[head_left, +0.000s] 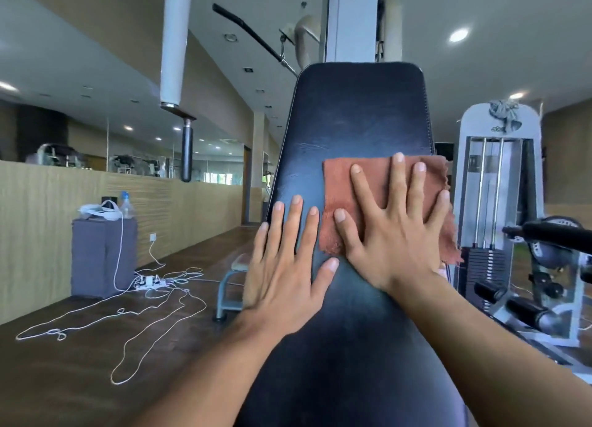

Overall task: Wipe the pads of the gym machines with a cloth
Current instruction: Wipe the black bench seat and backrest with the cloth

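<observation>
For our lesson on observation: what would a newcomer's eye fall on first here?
First, the long black padded bench filling the centre. On it the right hand presses a rust-coloured cloth flat, and the left hand rests beside it. White tangled cables sprawl over the dark floor at left.

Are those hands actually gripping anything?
No. The right hand presses flat on the cloth's middle; the left hand rests flat on the pad.

To my left a grey box (103,257) holding a water bottle (125,202), white cables (134,324) tangled across the dark floor (80,362), a weight stack machine (499,202) on my right, mirrors (144,157) along the wall
</observation>
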Tool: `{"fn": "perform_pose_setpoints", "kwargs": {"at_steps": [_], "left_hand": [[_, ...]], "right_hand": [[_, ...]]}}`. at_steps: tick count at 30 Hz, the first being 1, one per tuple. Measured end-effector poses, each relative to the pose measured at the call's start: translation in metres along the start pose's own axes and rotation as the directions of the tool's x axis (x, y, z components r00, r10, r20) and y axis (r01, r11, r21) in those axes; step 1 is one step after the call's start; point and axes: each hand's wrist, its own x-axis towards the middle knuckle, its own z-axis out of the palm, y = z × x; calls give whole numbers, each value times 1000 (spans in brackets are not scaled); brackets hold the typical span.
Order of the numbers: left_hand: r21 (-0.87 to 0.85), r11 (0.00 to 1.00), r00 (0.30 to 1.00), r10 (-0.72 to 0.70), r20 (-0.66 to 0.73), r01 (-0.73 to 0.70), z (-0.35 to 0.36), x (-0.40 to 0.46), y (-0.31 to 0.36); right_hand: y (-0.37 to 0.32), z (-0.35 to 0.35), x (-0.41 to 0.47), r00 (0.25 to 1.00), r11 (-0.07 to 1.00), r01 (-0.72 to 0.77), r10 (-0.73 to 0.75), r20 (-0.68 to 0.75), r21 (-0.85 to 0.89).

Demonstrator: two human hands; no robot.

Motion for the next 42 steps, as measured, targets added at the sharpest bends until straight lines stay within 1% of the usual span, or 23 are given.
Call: {"fn": "perform_pose_setpoints", "kwargs": {"at_steps": [2, 3, 6, 7, 10, 11, 14, 15, 16, 19, 20, 21, 24, 25, 27, 28, 29, 31, 32, 35, 37, 39, 42], "left_hand": [[21, 1000, 1000, -8, 4, 8, 4, 0, 0], [25, 1000, 1000, -7, 3, 7, 6, 0, 0], [37, 999, 1000, -8, 4, 8, 5, -1, 0], [34, 999, 1000, -6, 8, 6, 4, -1, 0], [27, 1000, 1000, -14, 12, 14, 3, -1, 2], [30, 999, 1000, -20, 7, 20, 3, -2, 1], [17, 1000, 1000, -18, -18, 18, 6, -4, 0], [16, 1000, 1000, -15, -22, 15, 7, -4, 0], [16, 1000, 999, -12, -30, 12, 9, -5, -1], [-7, 1000, 998, -12, -67, 12, 10, -3, -2], [-13, 1000, 997, -11, -80, 10, 10, -3, -2], [-22, 1000, 996, -7, -91, 5, 9, -3, -1], [-17, 1000, 995, -2, -96, 1, 7, -2, -1], [-10, 1000, 996, -6, -84, 5, 7, -3, -2], [-1, 1000, 998, -4, -58, 4, 6, -2, -2], [5, 1000, 999, -7, -49, 7, 6, -1, -2], [11, 1000, 999, -8, -37, 8, 6, -2, -3], [14, 1000, 1000, -12, -27, 12, 7, -3, -2], [15, 1000, 1000, -14, -26, 14, 7, -3, -3], [-1, 1000, 1000, -16, -3, 16, 5, -4, -2], [-6, 1000, 1000, -25, -5, 25, 5, -4, -2], [-13, 1000, 1000, -16, 0, 16, 5, -4, -1], [-35, 999, 1000, 1, -20, -1, 5, -6, -3]], "right_hand": [[4, 1, 5, 990, 988, 141, -141, 6, -63], [6, 1, 9, 987, 984, 163, -163, 5, -73], [-2, 3, 14, 993, 991, 118, -119, -14, -60], [-6, 4, 14, 991, 990, 128, -130, -16, -63], [-8, 1, 22, 969, 966, 246, -247, -3, -83], [-8, -1, 27, 970, 968, 241, -242, -2, -74], [-20, -2, 41, 997, 997, 74, -75, -26, -20], [-28, -1, 44, 998, 998, 58, -58, -31, -10], [-35, 1, 46, 995, 995, 96, -96, -33, -13], [-37, 1, 66, 944, 943, 327, -329, -28, -61], [-33, -1, 75, 937, 936, 345, -348, -39, -66], [-30, -4, 85, 947, 947, 315, -318, -41, -62], [-31, -9, 108, 996, 997, 75, -75, -38, -14], [-35, -9, 111, 997, 998, 65, -66, -28, -22], [-34, -13, 118, 987, 984, 161, -162, -10, -79], [-31, -16, 123, 984, 981, 180, -180, 11, -75], [-27, -20, 125, 991, 990, 135, -134, 26, -44], [-14, -22, 121, 999, 1000, -13, 13, 36, 12], [-10, -21, 114, 999, 1000, -23, 23, 36, 4], [1, -15, 68, 991, 988, 136, -135, 19, -79], [9, -9, 34, 991, 987, 132, -130, 21, -88], [16, -4, 0, 996, 994, 82, -79, 35, -71], [21, 3, -40, 989, 983, 147, -143, 49, -106]]}}
